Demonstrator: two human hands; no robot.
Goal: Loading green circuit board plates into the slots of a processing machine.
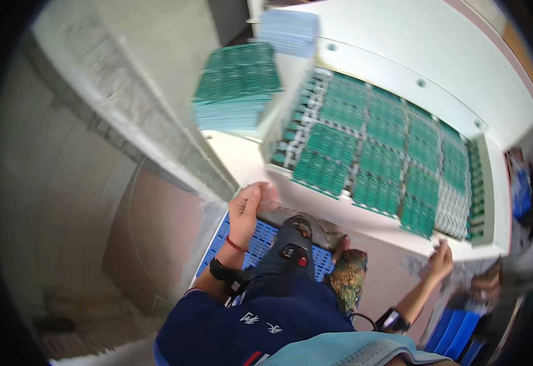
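Observation:
My left hand (249, 206) is in front of the near left corner of a white machine, thumb raised apart from the blurred fingers, with nothing visible in it. My right hand (441, 262) is at the machine's near right edge, its fingers curled together; whatever they may hold cannot be made out. It is closest to a whitish panel (453, 210) at the right end of the near row. Green circuit-board panels (379, 174) lie in rows across the machine's bed, several of them reaching over its front edge.
A stack of green panels with pale sheets (233, 82) stands on the machine's left end, and a light blue stack (288, 30) behind it. A concrete ledge (126, 97) runs along the left. Underfoot is a blue slotted mat (261, 241); blue bins (452, 332) stand at lower right.

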